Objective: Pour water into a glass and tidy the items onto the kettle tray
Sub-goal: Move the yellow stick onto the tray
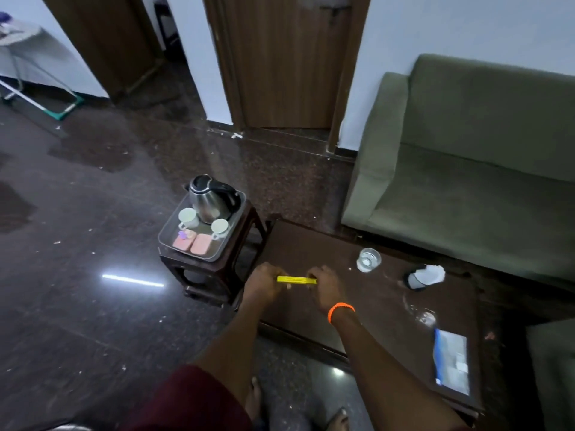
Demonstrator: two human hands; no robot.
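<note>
here, the left hand (264,279) and right hand (323,283) are each pinching one end of a yellow sachet (296,279) over the table (311,244), likely for carrying to the tray (217,255). the glass (368,260) is standing on the table, apart from the kettle (211,197).

A shiny metal body with black plastic trim is seen on the kettle (211,197). The floor (93,213) is polished, speckled stone; the sofa (466,157) is covered in matt green cloth.
</note>
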